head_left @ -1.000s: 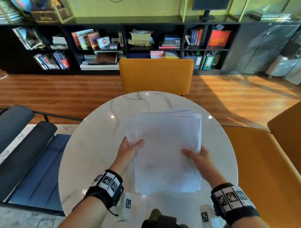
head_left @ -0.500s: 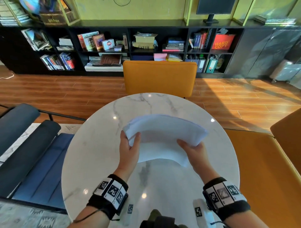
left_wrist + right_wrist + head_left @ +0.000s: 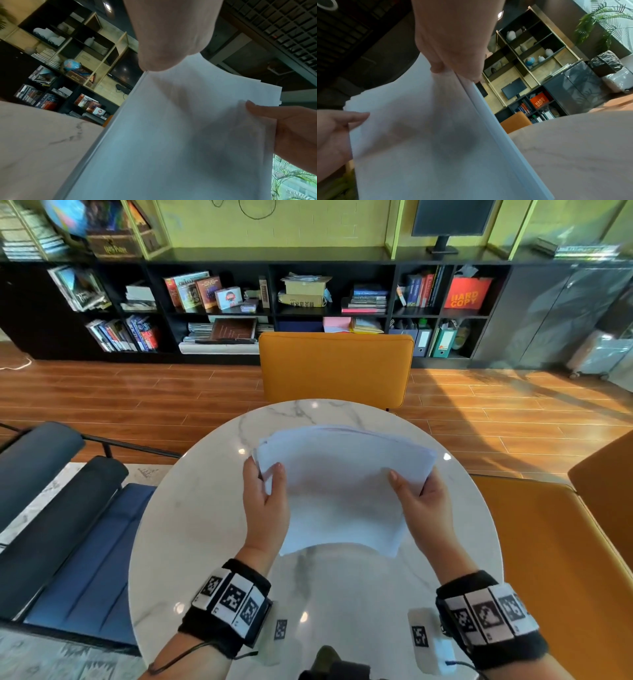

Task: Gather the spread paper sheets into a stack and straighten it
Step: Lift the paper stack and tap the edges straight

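Both hands pinching paper stack above worktop.
Left hand (image 3: 265, 505) and right hand (image 3: 423, 505) gripping side edges of white paper stack (image 3: 342, 494), thumbs on top, fingers beneath; sheets bowed, roughly aligned. Round white marble worktop (image 3: 191, 542); mustard chair (image 3: 335, 368), black bookshelf (image 3: 308, 299), wood floor (image 3: 137, 395) behind.

A red box (image 3: 467, 293) reads "HARD COPY"; a brown box (image 3: 114, 246) reads "Harry Potter".

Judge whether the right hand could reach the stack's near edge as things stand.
Probably yes: the right hand already grips the paper stack on its right side, and nothing lies between it and the near edge. It would have to let go first.
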`<state>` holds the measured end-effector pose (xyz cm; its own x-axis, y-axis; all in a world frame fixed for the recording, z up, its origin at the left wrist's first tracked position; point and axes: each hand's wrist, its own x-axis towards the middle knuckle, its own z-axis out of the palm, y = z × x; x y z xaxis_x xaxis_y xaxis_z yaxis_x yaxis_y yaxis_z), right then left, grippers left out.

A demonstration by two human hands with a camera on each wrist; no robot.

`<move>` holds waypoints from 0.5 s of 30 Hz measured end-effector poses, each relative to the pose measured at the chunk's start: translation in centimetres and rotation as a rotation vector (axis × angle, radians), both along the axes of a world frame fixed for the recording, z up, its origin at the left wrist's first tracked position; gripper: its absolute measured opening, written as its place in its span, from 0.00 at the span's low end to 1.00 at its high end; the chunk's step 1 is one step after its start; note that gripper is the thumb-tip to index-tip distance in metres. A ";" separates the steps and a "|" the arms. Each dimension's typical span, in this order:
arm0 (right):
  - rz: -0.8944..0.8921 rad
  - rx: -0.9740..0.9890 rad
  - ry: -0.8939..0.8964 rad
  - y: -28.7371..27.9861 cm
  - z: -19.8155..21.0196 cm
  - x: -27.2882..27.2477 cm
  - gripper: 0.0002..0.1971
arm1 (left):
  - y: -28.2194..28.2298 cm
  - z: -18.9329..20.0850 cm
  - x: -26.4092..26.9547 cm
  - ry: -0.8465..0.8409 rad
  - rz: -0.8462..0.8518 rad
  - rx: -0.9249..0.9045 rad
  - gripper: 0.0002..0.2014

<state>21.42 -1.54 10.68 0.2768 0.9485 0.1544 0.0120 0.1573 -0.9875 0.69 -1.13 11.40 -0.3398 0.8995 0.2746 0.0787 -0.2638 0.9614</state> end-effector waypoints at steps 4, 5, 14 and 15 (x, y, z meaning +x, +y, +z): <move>0.043 0.080 -0.059 0.0 0.4 1.0 0.24 | 0.4 0.1 -0.8 0.022 0.002 0.011 0.16; 0.020 0.061 -0.091 0.0 0.1 0.8 0.22 | 0.5 -0.2 -0.7 0.035 -0.013 -0.012 0.16; -0.041 0.131 -0.140 -0.1 1.0 0.4 0.18 | 1.0 0.4 -0.9 -0.001 -0.010 0.034 0.19; -0.018 0.083 -0.109 -0.2 0.5 0.7 0.22 | 1.0 0.0 -1.1 0.003 -0.036 0.006 0.19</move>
